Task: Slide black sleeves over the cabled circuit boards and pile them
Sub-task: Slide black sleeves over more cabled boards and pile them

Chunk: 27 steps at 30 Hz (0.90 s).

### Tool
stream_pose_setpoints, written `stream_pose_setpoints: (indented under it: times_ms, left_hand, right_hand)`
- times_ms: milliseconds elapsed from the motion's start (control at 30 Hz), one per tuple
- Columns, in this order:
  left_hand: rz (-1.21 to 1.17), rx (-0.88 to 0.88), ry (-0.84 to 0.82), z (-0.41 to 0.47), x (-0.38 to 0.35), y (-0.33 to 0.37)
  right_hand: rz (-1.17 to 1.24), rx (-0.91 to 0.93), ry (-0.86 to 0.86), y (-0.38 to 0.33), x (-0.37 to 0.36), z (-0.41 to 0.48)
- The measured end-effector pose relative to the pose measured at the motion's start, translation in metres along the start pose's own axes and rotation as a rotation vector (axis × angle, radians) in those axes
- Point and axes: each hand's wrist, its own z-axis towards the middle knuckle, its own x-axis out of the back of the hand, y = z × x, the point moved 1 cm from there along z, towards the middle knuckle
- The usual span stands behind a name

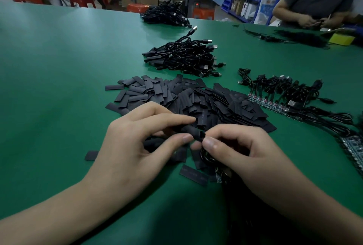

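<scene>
My left hand (137, 138) pinches a black sleeve (193, 133) between thumb and forefinger, just above the green table (59, 87). My right hand (241, 152) pinches the end of a cabled circuit board (202, 135) at the sleeve's mouth, and the coiled black cable (206, 157) hangs under its fingers. Behind both hands lies a wide heap of loose black sleeves (186, 97). A pile of sleeved boards with USB cables (182, 58) sits farther back. Bare circuit boards with cables (279, 95) lie in a row at the right.
Another bundle of black cables (167, 13) lies at the table's far edge. A second person (318, 5) works at the far right beside a yellow block (341, 38) and thin black ties. More boards (353, 150) run along the right edge. Loose sleeves (193, 175) lie near my hands.
</scene>
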Motion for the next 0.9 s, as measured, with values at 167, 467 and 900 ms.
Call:
stream_pose_setpoints:
  times_ms: [167, 467, 900]
  left_hand:
    - [0.013, -0.009, -0.013, -0.0004, -0.0006, -0.0013]
    - [0.003, -0.03, -0.01, -0.0016, 0.0001, 0.0002]
    - [-0.02, 0.024, -0.037, -0.0052, -0.0038, 0.0047]
  right_hand:
    - [0.034, -0.054, -0.012, 0.0048, 0.0018, 0.0031]
    - [-0.001, -0.027, -0.026, 0.0038, 0.0008, 0.0029]
    - [-0.486, 0.213, 0.143, -0.0024, -0.0059, -0.0042]
